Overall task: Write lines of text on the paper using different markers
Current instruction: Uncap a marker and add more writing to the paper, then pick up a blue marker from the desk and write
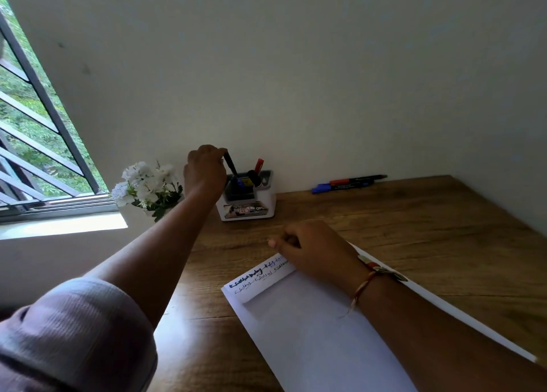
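My left hand (204,169) pinches a black marker (230,163) at the holder (245,197). My right hand (313,249) rests loosely curled on the paper (310,332); I can't tell if it holds anything. Two written lines (260,274) top the sheet and the rest is blank, so I judge the task barely begun.

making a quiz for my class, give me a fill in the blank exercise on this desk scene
1. The marker that the left hand grips at the holder is ____.
2. The paper bears ____ lines of writing.
3. The flowers beside the holder are ____.
4. Of the markers lying by the wall, one has a blue cap, the other a ____ one.

Missing words: black; two; white; red
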`<state>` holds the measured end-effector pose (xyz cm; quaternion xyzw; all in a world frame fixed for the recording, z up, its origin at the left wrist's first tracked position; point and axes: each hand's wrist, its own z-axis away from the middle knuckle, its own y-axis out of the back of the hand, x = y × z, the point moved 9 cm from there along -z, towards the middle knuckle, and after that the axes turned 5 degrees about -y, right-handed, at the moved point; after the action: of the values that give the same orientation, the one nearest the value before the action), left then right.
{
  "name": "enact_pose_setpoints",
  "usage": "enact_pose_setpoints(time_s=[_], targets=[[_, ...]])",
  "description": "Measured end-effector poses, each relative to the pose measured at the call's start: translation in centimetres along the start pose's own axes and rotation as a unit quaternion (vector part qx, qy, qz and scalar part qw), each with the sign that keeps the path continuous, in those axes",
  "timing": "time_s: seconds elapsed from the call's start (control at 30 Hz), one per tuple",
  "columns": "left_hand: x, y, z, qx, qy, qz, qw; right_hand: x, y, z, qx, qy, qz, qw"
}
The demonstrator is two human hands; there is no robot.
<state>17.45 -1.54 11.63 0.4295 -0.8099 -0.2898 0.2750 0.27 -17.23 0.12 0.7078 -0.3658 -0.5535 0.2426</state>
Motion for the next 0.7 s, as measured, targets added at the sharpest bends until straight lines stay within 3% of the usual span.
enact_pose_setpoints(time_s=[0.13, 0.27, 0.33, 0.47, 0.57, 0.7], targets=[[-0.2, -0.5, 0.4, -0.057, 0.013, -0.047, 0.997, 0.1, 0.0, 0.1, 0.000, -0.005, -0.006, 1.000], [3.3, 2.9, 3.0, 0.066, -0.029, 0.044, 0.996, 0.2, -0.1, 0.1, -0.010, -0.020, -0.001, 1.000], [5.3, 3.2, 5.7, 0.074, -0.050, 0.153, 0.984, 0.2, 0.0, 0.0, -0.010, -0.025, 0.017, 0.999], [6.7, -0.2, 12.7, -0.054, -0.034, 0.260, 0.963, 0.4, 1.2, 0.1, 0.024, -0.038, 0.016, 0.999], [7.8, -3.1, 15.6, -0.205, -0.094, 0.235, 0.945, 1.4, 2.4, 0.1, 0.073, -0.057, 0.009, 0.996], [9.6, -5.1, 17.0, -0.332, -0.181, 0.210, 0.902, 5.2, 4.4, -0.5, 0.119, -0.129, 0.087, 0.981]])
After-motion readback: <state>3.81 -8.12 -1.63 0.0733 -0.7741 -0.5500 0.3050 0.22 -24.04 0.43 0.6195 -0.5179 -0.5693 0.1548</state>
